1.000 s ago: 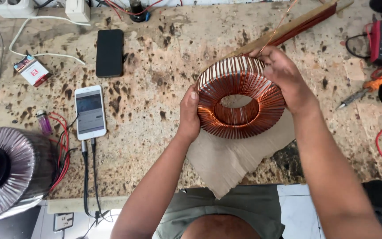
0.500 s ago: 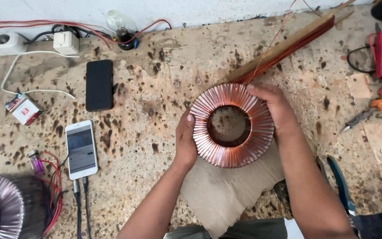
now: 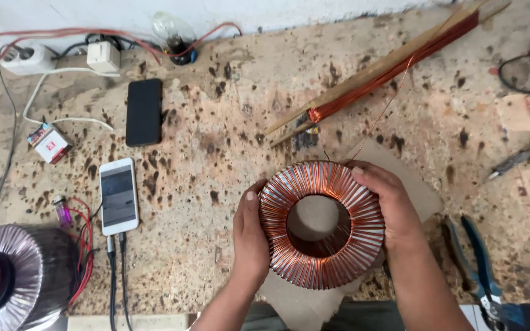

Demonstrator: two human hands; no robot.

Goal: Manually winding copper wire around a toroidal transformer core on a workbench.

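A: Comparing with a second ago, what differs?

B: The copper-wound ring coil (image 3: 322, 224) has come down. A second ago it was tipped up on edge between the hands; now it lies nearly flat on the sheet of brown cardboard (image 3: 305, 306) at the near edge of the tabletop (image 3: 216, 159). The view has also shifted, so the wall sockets (image 3: 29, 58) and the light bulb (image 3: 173, 30) at the back show fully.

A: And the hands?

B: The left hand (image 3: 249, 236) presses its palm and thumb against the coil's left flank. The right hand (image 3: 391, 205) curls over the right rim, fingers on the windings. Both grip the coil.

A: Is the loose wire attached?

B: A thin copper strand (image 3: 394, 101) runs from the coil's far side toward the long wooden stick wound with copper wire (image 3: 387, 70). Where it joins the coil is probably under the right fingers; I cannot tell.

A: Any containers?

B: Only a small red and white box (image 3: 49, 142) at the left, closed, contents hidden.

A: What else?

B: A black phone (image 3: 143, 111), a white phone (image 3: 118, 196) with cables, a grey wrapped coil (image 3: 16, 276) at the lower left, and blue-handled pliers (image 3: 480, 270) on the right.
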